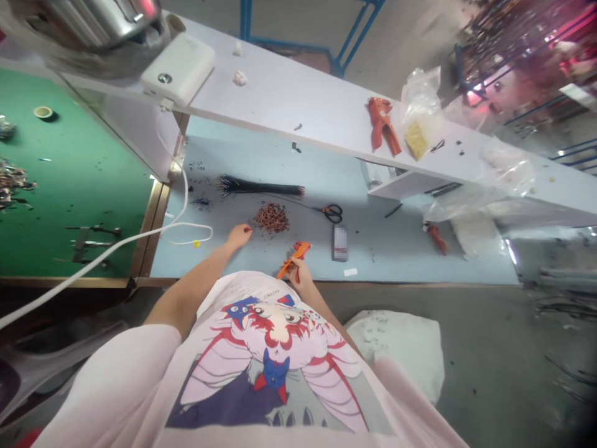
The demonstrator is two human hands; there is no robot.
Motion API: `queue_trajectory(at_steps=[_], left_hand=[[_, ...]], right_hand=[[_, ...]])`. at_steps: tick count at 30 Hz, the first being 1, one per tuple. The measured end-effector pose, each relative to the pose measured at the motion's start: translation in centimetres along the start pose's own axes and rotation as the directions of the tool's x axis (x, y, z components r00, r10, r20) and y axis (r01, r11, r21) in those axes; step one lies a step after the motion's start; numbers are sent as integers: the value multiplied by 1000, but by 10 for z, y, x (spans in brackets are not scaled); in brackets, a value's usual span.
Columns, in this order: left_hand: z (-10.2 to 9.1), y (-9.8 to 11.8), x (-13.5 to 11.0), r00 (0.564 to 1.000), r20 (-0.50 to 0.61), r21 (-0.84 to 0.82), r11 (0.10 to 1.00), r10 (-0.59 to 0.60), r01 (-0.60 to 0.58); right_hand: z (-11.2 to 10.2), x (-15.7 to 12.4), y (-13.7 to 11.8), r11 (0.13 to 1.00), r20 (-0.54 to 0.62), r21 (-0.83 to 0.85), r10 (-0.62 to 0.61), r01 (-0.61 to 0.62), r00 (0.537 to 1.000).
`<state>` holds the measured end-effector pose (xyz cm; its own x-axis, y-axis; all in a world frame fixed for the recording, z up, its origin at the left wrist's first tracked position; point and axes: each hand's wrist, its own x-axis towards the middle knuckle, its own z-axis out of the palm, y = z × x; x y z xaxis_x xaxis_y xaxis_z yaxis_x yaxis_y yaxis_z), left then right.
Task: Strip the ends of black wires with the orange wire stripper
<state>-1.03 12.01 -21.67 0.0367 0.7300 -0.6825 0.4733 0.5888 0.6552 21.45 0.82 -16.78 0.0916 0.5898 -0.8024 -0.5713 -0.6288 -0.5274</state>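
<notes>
My right hand (301,277) is wrapped round an orange hand tool, apparently a wire stripper (302,250), at the table's front edge. Its head points up and to the right. My left hand (239,236) rests by the blue tabletop with its fingers pinched together; a tiny dark reddish bit shows at the fingertips, too small to name. Between and beyond the hands lies a pile of short copper-coloured pieces (273,218). Behind the pile stretches a bundle of black wires (261,187) with light, bare-looking ends.
Black-handled scissors (333,214) and a phone-like object (340,242), blurred out, lie on the right. A white cable (116,249) crosses the left side. On the raised shelf are a red plier-like tool (383,126), a white box (180,68) and plastic bags (422,93).
</notes>
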Motion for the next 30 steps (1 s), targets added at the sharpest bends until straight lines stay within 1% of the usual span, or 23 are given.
queue_trajectory(at_steps=[3, 5, 8, 11, 13, 15, 17, 19, 21, 23, 26, 28, 30], left_hand=[[-21, 3, 9, 993, -113, -85, 996, -29, 19], [-29, 1, 12, 987, -141, -152, 987, -79, 57], [-30, -1, 11, 984, -117, -251, 962, -137, 105], [-24, 1, 8, 989, -79, -345, 935, -121, 87], [-21, 5, 6, 995, -60, -407, 912, -85, 53], [-19, 9, 3, 998, -45, -470, 882, -46, 20], [-20, 12, -4, 999, -40, -527, 850, -31, 5], [-25, 13, -16, 999, -34, -578, 816, -40, 13], [-31, 11, -35, 999, -8, -629, 777, -45, 30], [-38, 7, -59, 999, 39, -682, 730, -19, 41], [-45, 2, -95, 995, 92, -738, 673, 26, 50], [-45, 1, -115, 993, 103, -771, 635, 53, 46], [-44, 4, -131, 991, 94, -810, 586, 99, 18]], right_hand=[[-4, 12, -11, 997, -108, -19, -71, 69, 992], [-7, 22, -20, 993, -183, -47, -113, 106, 977], [-7, 39, -31, 987, -264, -111, -146, 120, 954], [4, 54, -30, 977, -278, -188, -152, 102, 948], [16, 61, -25, 965, -252, -243, -158, 96, 955], [30, 65, -17, 949, -196, -296, -168, 105, 966], [44, 64, -8, 929, -115, -346, -177, 127, 978], [55, 59, 0, 907, -12, -397, -161, 143, 987], [63, 52, 8, 881, 82, -451, -119, 143, 990], [69, 46, 14, 857, 146, -496, -77, 140, 986], [77, 42, 18, 835, 190, -528, -60, 154, 980], [83, 41, 15, 830, 205, -531, -71, 172, 976], [87, 38, 9, 832, 220, -521, -85, 191, 972]])
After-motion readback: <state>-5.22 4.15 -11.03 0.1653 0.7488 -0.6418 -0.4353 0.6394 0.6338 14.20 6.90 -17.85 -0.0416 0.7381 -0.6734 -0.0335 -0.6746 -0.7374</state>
